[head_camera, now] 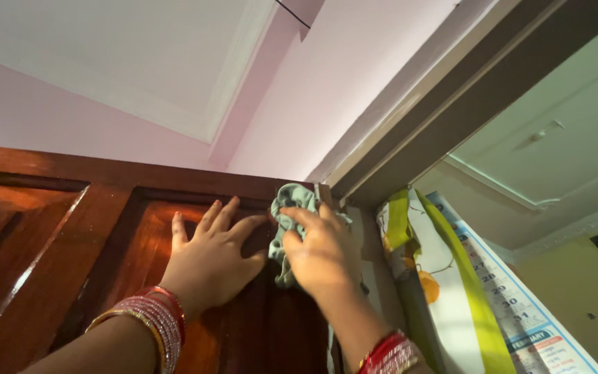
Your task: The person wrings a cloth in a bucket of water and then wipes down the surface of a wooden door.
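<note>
Head view: the camera looks steeply up at the top of a dark brown wooden door (57, 242) with recessed panels, and everything else is placed from that door. The left hand (210, 257) lies flat on the door's upper panel, palm against the wood and fingers spread wide, holding nothing. Just beside it, toward the door's top corner, the right hand (323, 251) presses a crumpled grey-green cloth (286, 208) against the wood; its fingers curl over the cloth and pin it there, with part of the fabric showing above the fingertips and a fold hanging below the palm. The cloth sits at the door's upper edge, close to the grey door frame (444, 104). Both wrists carry stacks of red and gold bangles (152, 320). Beyond the door's edge, a wall calendar (513, 305) hangs with a green and white bag (427, 277) in front of it. Above the door rise a pink wall (327, 90) and a white ceiling (119, 48).
</note>
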